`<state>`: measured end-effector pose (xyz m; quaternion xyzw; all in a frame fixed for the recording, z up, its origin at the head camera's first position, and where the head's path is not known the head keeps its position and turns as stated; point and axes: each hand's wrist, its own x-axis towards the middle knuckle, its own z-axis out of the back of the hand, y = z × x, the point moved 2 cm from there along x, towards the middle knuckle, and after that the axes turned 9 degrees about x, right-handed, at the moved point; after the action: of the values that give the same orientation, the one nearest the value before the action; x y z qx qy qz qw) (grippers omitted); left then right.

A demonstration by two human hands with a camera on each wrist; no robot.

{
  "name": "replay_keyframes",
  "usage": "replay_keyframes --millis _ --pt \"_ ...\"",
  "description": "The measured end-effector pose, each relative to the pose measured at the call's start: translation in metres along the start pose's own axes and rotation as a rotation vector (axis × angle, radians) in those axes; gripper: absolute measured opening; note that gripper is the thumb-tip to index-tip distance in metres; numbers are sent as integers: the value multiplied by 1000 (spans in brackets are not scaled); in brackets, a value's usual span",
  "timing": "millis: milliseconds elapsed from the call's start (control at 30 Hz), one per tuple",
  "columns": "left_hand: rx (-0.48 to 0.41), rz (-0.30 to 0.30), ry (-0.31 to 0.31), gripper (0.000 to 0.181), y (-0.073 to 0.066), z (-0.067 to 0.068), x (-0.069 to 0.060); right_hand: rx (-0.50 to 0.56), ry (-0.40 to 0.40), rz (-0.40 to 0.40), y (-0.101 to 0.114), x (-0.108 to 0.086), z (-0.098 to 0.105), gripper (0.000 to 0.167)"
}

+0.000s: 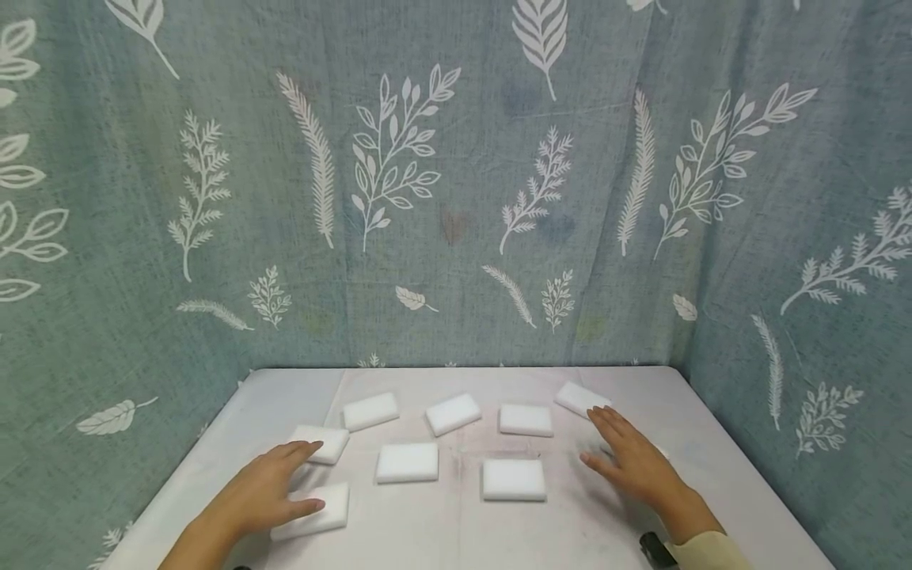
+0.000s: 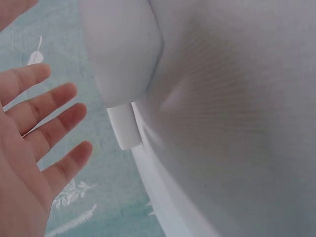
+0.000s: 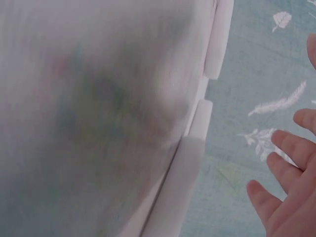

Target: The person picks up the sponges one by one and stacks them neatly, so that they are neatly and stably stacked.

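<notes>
Several white rectangular blocks, which look like foam sponges, lie spread over a white-covered table. My left hand hovers at the left with fingers spread, over one block near the thumb and another block by the fingertips. In the left wrist view that hand has straight fingers and holds nothing. On the right, my right hand is held out near a block, part of which its fingertips hide. The right wrist view shows this hand with parted fingers and nothing in them.
Between the hands lie more blocks: a front-middle block, a front-right block, and a back row with a left block, a middle block and a right block. A leaf-patterned green curtain surrounds the table.
</notes>
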<state>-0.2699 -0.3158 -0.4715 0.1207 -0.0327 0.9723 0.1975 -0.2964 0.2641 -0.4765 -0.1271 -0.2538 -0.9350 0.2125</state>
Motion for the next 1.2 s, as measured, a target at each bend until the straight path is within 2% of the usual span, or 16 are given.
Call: replay_keyframes --millis 200,333,500,600,767,1067,1200 --pt "9 19 29 82 0 1 -2 38 0 -23 7 1 -4 73" --pt "-15 27 58 80 0 2 -3 103 8 -46 13 4 -8 69" --pt "-99 72 136 75 0 1 -3 219 47 -103 20 9 -15 64" --pt "-162 109 197 73 1 0 -2 313 51 -107 24 13 -20 63" --pt "-222 136 256 71 3 -5 -1 412 75 -40 30 18 -31 64" --pt "-278 71 257 66 5 -10 -2 516 168 48 33 19 -44 68" --pt "-313 62 275 68 6 -8 -7 511 194 73 31 19 -48 69"
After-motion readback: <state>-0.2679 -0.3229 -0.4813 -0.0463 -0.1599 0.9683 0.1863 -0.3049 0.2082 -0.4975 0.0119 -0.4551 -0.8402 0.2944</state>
